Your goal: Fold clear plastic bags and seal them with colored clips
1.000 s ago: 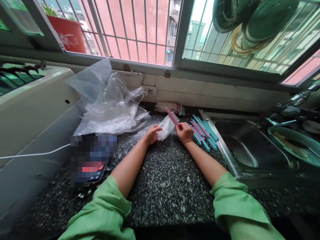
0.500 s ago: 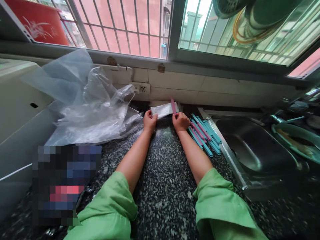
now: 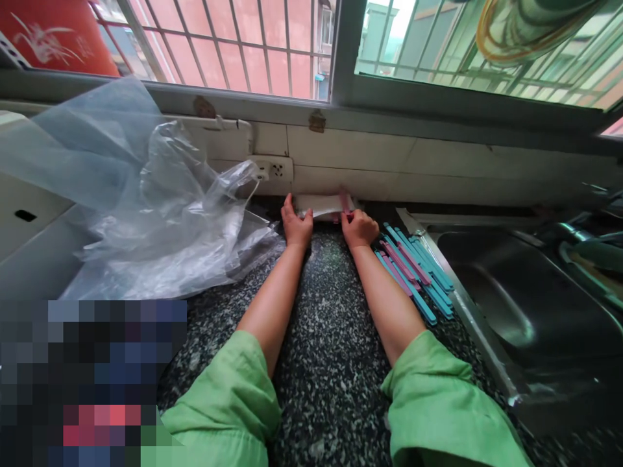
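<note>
My left hand [image 3: 296,226] is at the left end of a small clear plastic bag [image 3: 324,206], its thumb over the near edge and its fingers on the far side. At the bag's right end my right hand [image 3: 359,228] grips a pink sealing clip [image 3: 345,201], which lies across the bag and is slightly blurred. Both hands are near the wall at the back of the counter. Beside my right hand lies a pile of teal and pink sealing clips [image 3: 413,266]. Any packet under the bag is hard to make out.
A large heap of clear plastic bags [image 3: 180,220] covers the left of the speckled counter [image 3: 331,344]. A steel sink [image 3: 506,285] is at the right. Behind stand the tiled wall, a power socket [image 3: 276,170] and a barred window. A blurred-out patch hides the lower left.
Both hands have moved the small bag away from me towards the wall. The bag now lies more level, with the pink clip still at its right end. The view has shifted closer.
</note>
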Motion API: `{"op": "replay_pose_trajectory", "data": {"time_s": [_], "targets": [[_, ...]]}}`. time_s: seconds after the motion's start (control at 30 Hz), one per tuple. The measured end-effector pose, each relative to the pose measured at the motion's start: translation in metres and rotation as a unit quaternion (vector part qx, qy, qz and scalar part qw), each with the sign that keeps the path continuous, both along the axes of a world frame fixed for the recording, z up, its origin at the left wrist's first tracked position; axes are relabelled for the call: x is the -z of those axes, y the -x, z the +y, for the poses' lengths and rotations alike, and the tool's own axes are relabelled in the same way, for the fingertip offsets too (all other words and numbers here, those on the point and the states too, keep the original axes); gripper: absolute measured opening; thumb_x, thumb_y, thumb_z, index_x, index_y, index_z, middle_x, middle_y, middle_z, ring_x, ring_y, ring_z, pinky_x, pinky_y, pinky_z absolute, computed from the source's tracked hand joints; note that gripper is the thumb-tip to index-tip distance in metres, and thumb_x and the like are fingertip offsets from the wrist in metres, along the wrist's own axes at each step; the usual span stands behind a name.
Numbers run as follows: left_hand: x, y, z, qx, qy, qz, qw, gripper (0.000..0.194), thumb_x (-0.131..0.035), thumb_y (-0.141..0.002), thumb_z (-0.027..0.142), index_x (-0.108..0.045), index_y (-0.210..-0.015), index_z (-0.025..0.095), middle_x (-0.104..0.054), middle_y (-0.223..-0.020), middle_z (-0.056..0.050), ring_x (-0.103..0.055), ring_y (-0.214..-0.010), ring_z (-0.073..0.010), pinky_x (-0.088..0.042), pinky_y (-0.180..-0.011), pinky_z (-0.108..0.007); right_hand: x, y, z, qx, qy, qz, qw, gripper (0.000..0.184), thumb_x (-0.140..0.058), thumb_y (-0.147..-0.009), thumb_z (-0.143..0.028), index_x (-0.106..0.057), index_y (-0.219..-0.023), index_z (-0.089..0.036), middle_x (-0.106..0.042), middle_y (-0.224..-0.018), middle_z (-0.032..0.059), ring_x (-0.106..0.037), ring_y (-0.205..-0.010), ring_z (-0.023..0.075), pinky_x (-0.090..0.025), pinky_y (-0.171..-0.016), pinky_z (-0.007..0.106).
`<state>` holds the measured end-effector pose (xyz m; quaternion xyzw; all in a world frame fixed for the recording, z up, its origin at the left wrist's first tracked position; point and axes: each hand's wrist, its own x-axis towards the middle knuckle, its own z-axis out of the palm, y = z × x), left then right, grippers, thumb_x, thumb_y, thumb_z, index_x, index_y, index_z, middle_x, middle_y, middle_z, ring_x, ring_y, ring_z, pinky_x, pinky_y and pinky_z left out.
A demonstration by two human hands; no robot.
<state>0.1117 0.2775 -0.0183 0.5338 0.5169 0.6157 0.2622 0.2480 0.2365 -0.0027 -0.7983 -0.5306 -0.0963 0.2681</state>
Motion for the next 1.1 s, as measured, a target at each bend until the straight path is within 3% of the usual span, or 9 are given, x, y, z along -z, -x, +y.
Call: {"op": "replay_pose_trajectory", "data": {"time_s": [0.13,0.33,0.47,0.63,0.8,0.87,0.97,1.1], "targets": [[0.003,-0.001,-0.004,-0.019,-0.01,0.039,0.999,0.053,-0.058,-0.068,0.011,-0.045,-0.12,0.013,-0.046,-0.118,-0.016,-0.045,-0.117,-0.0269,-0.032,-0.104,-0.037,0.0,-0.001,-0.001,0.001,-0.006,-0.003,1.0,0.033,-0.051,-0.083,-0.045,-0.063,-0.086,-0.015,-0.066,-0.086,0.0122,-0.059,-0.08,0.0221,-0.032,-0.064,0.028],[-0.001,0.002,-0.027,-0.018,0.022,0.191,0.981,0.038,-0.053,-0.073,0.013,-0.048,-0.111,0.014,-0.047,-0.113,-0.014,-0.054,-0.107,-0.0258,-0.043,-0.093,-0.037,0.004,0.0,-0.002,-0.047,-0.066,-0.05,0.995,0.028,-0.043,-0.088,-0.035,-0.061,-0.083,-0.014,-0.065,-0.082,0.0109,-0.055,-0.076,0.0204,-0.027,-0.062,0.028],[-0.002,0.009,-0.049,0.047,-0.022,0.295,0.954,0.033,-0.05,-0.075,0.012,-0.051,-0.108,0.014,-0.05,-0.108,-0.014,-0.059,-0.095,-0.0238,-0.047,-0.085,-0.035,0.005,0.006,-0.011,-0.105,-0.059,-0.089,0.989,0.028,-0.04,-0.088,-0.03,-0.062,-0.082,-0.014,-0.065,-0.081,0.0113,-0.054,-0.076,0.0203,-0.028,-0.063,0.028],[-0.007,0.028,-0.082,0.054,-0.092,0.293,0.95,0.032,-0.049,-0.072,0.01,-0.052,-0.103,0.015,-0.052,-0.102,-0.011,-0.058,-0.09,-0.0203,-0.049,-0.08,-0.032,0.003,0.035,-0.029,-0.159,-0.071,-0.055,0.983,0.025,-0.041,-0.087,-0.024,-0.063,-0.092,-0.014,-0.066,-0.088,0.011,-0.055,-0.08,0.02,-0.032,-0.068,0.028],[-0.046,0.092,-0.096,-0.007,-0.094,0.271,0.958,0.02,-0.046,-0.073,0.013,-0.056,-0.091,0.016,-0.057,-0.089,-0.007,-0.058,-0.079,-0.0164,-0.048,-0.073,-0.028,-0.017,0.105,-0.039,-0.211,-0.063,-0.007,0.975,0.023,-0.041,-0.088,-0.024,-0.063,-0.094,-0.017,-0.066,-0.094,0.0081,-0.057,-0.087,0.0185,-0.037,-0.072,0.026],[-0.066,0.133,-0.097,-0.091,-0.047,0.268,0.958,0.017,-0.045,-0.075,0.014,-0.058,-0.085,0.016,-0.058,-0.08,-0.006,-0.058,-0.076,-0.0167,-0.047,-0.073,-0.028,-0.03,0.139,-0.04,-0.259,-0.032,0.002,0.965,0.023,-0.041,-0.088,-0.024,-0.062,-0.096,-0.02,-0.065,-0.098,0.0063,-0.058,-0.088,0.0172,-0.038,-0.07,0.025],[-0.089,0.193,-0.101,-0.182,0.066,0.294,0.936,0.018,-0.046,-0.075,0.018,-0.06,-0.087,0.017,-0.06,-0.073,-0.005,-0.06,-0.075,-0.0194,-0.045,-0.071,-0.029,-0.051,0.183,-0.04,-0.321,0.005,-0.016,0.947,0.022,-0.044,-0.088,-0.026,-0.061,-0.101,-0.023,-0.063,-0.102,0.0042,-0.058,-0.089,0.0169,-0.04,-0.068,0.024],[-0.099,0.242,-0.107,-0.208,0.17,0.34,0.901,0.027,-0.048,-0.075,0.024,-0.062,-0.098,0.017,-0.065,-0.079,-0.007,-0.062,-0.083,-0.0237,-0.046,-0.073,-0.031,-0.068,0.217,-0.03,-0.325,0.001,-0.05,0.944,0.029,-0.048,-0.086,-0.027,-0.055,-0.114,-0.023,-0.06,-0.108,0.0069,-0.057,-0.094,0.0193,-0.043,-0.072,0.027]]}}
